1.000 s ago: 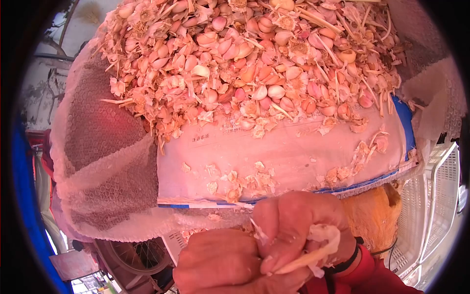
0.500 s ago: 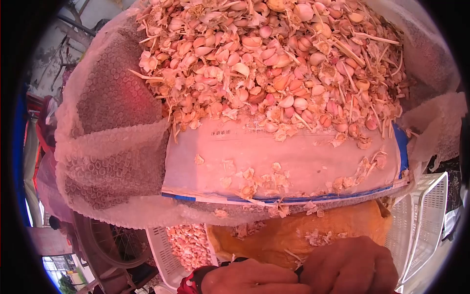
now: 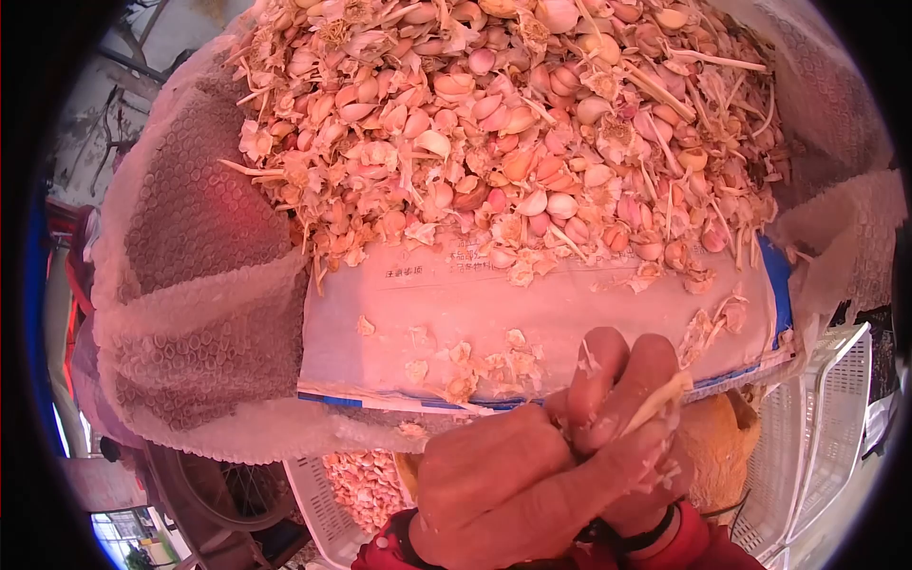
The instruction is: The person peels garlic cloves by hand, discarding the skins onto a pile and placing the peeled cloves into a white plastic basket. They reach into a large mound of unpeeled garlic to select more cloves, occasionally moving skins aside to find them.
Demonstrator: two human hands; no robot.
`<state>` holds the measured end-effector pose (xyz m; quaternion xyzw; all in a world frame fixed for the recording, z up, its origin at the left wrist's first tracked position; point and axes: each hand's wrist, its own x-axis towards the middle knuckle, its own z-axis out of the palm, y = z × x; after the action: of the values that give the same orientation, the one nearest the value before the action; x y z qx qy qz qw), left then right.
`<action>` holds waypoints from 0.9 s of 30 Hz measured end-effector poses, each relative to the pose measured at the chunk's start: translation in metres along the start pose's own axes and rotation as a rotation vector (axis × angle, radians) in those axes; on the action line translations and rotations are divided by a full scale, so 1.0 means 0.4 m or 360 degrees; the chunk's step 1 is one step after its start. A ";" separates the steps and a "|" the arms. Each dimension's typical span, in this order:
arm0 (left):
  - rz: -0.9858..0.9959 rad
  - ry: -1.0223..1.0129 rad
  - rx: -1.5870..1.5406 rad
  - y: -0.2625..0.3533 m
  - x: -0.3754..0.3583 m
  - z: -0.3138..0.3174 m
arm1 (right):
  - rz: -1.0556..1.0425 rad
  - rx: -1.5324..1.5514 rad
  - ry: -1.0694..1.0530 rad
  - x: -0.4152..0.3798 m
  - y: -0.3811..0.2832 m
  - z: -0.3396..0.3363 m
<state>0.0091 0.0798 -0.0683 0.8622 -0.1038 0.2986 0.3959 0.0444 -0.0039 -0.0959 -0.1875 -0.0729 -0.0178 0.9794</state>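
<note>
My left hand is closed, its knuckles up and its fingers pressed against my right hand. My right hand has its fingers bent together over the front edge of the white printed sack. A pale, slim piece of garlic, skin or stalk, sticks out between the fingers on the right side; what lies deeper between the hands is hidden. Bits of skin cling to the fingers. Beyond the hands, a large heap of garlic cloves with loose skins and dry stalks covers the back of the sack.
Bubble wrap borders the heap on the left. Below it, a white basket holds peeled-looking cloves. An orange-yellow sack hangs in front, beside white slotted crates at right. A spoked wheel stands lower left.
Both hands have risen from the bottom edge to the sack's front edge, and the pale garlic piece now shows between the fingers. The view has shifted slightly.
</note>
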 end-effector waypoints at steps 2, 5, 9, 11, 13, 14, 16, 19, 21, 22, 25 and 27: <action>0.0287 -0.0632 -0.0082 -0.029 0.082 0.002 | 0.0060 -0.0140 0.0082 0.007 0.007 -0.028; 0.0239 -0.0488 0.0037 -0.047 0.059 0.065 | 0.0212 -0.0276 0.0290 0.016 -0.004 -0.039; 0.0284 -0.0677 -0.0015 -0.045 0.077 0.077 | 0.0314 -0.0290 0.0546 0.017 -0.008 -0.036; 0.0328 -0.0789 -0.0006 -0.042 0.079 0.091 | 0.0216 -0.0443 0.0479 0.008 -0.005 -0.055; 0.0284 -0.0775 -0.0030 -0.040 0.080 0.110 | 0.0185 -0.0397 0.0528 -0.003 0.000 -0.059; 0.0244 -0.0720 -0.0096 -0.044 0.082 0.116 | 0.0212 -0.0258 0.0601 -0.001 0.001 -0.062; 0.0014 -0.0491 -0.0296 -0.083 0.096 0.103 | 0.0440 0.0495 0.0912 0.025 -0.007 -0.073; -0.0374 -0.0453 -0.0089 -0.135 0.133 0.077 | 0.0438 0.0699 0.0814 0.032 -0.007 -0.093; -0.0452 -0.0626 0.0118 -0.218 0.123 0.106 | 0.0460 0.0707 0.0790 0.029 0.006 -0.098; -0.0349 -0.0627 0.0239 -0.228 0.122 0.113 | 0.0466 0.0709 0.0779 0.030 0.008 -0.100; -0.0182 -0.0662 0.0493 -0.243 0.116 0.124 | 0.0466 0.0732 0.0759 0.026 0.007 -0.102; -0.0246 -0.0652 0.0531 -0.242 0.118 0.131 | 0.0478 0.0740 0.0734 0.027 0.009 -0.105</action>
<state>0.1097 0.1078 -0.1268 0.9632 -0.0651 0.0998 0.2408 0.0612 -0.0159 -0.1342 0.0405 0.1764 0.1014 0.9782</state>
